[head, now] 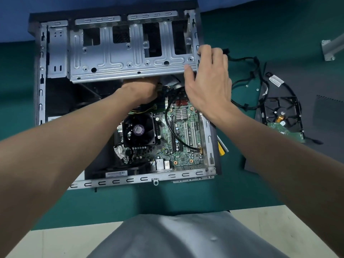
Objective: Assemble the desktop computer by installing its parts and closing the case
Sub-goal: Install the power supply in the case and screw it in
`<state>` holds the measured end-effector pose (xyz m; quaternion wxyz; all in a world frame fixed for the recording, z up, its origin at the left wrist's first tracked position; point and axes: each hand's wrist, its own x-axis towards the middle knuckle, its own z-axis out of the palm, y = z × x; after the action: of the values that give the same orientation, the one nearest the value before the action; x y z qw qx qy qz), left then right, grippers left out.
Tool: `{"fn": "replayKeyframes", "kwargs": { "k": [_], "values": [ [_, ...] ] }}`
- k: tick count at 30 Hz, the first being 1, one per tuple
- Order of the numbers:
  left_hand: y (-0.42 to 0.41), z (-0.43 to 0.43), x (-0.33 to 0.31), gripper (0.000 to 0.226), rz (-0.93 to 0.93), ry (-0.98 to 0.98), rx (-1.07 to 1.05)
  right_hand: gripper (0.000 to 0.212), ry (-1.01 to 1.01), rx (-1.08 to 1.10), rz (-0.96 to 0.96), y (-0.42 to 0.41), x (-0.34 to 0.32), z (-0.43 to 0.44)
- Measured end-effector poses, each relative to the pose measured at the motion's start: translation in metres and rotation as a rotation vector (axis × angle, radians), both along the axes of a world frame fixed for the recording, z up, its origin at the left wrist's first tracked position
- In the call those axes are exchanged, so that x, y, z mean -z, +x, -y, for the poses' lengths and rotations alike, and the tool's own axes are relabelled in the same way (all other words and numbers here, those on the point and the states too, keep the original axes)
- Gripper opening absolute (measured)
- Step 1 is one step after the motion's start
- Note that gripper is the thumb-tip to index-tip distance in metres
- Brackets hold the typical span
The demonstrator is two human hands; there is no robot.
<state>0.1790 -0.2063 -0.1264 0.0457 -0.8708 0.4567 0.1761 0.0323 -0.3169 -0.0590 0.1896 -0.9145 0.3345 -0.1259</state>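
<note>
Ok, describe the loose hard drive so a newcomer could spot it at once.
Start at the open computer case on the green mat and look to its right, past the right hand. The hard drive lies there beside a tangle of black cables. It alone is a flat black metal box with a green circuit board edge.

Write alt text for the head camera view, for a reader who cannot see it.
A person's right hand grips the right edge of a raised metal drive cage in an open computer case, while the left hand reaches under the cage above the motherboard. A hard drive and black cables lie on the green mat to the right.
</note>
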Motion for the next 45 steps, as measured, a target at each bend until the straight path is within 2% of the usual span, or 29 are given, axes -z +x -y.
{"fn": "replayKeyframes", "kwargs": {
  "k": [5, 10, 16, 35, 45],
  "values": [
    [0.006, -0.007, 0.003, 0.049, 0.174, 0.012, 0.186, 0.035, 0.013, -0.005, 0.015, 0.000, 0.000, 0.000],
    [0.005, -0.008, -0.001, 0.051, 0.237, 0.042, 0.207, 0.035, 0.016, -0.005, 0.019, -0.001, 0.001, 0.001],
    [-0.006, -0.008, -0.004, 0.056, 0.106, 0.042, 0.008, 0.036, 0.018, -0.004, 0.006, 0.000, 0.000, 0.001],
    [-0.007, -0.004, -0.003, 0.059, 0.067, 0.074, -0.030, 0.035, 0.036, -0.013, 0.010, 0.000, 0.000, 0.001],
    [-0.004, -0.006, 0.000, 0.050, -0.001, 0.062, -0.040, 0.034, 0.028, -0.010, 0.024, 0.000, 0.002, 0.001]
  ]
}}
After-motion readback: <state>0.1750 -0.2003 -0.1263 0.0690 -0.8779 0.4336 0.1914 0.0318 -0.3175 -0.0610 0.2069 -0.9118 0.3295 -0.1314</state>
